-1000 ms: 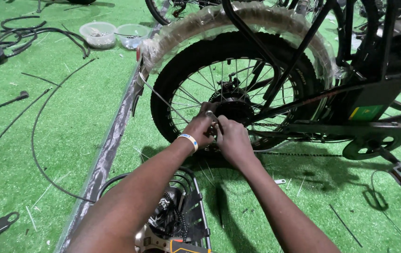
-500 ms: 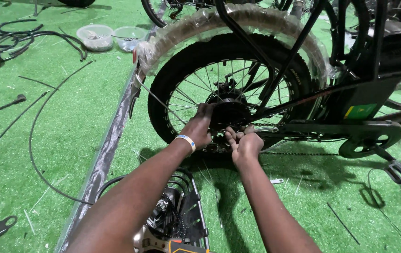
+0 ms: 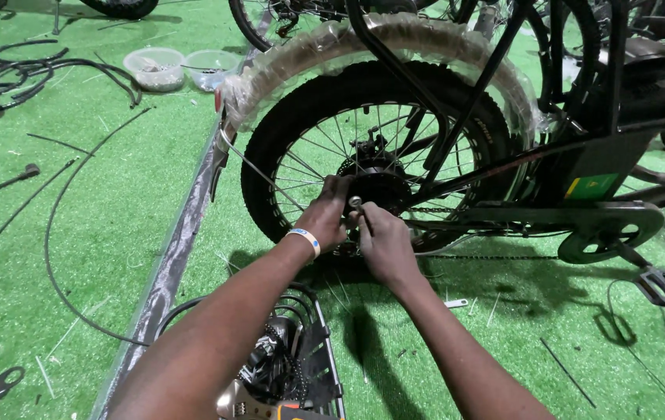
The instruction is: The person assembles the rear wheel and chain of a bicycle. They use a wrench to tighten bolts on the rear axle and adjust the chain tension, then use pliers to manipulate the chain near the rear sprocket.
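Rear wheel hub [image 3: 367,183] of upright bicycle on green floor [image 3: 76,233]; left hand [image 3: 325,218] clenched against hub, right hand [image 3: 383,245] grasping small metal axle fitting [image 3: 356,202] beside chain [image 3: 457,210].

Right hand [image 3: 383,245]: drawn back up from its lower place half a second ago and set against the left hand [image 3: 326,218] again.
Small metal part [image 3: 356,202]: now seen upright between the fingertips at the wheel hub [image 3: 371,183].
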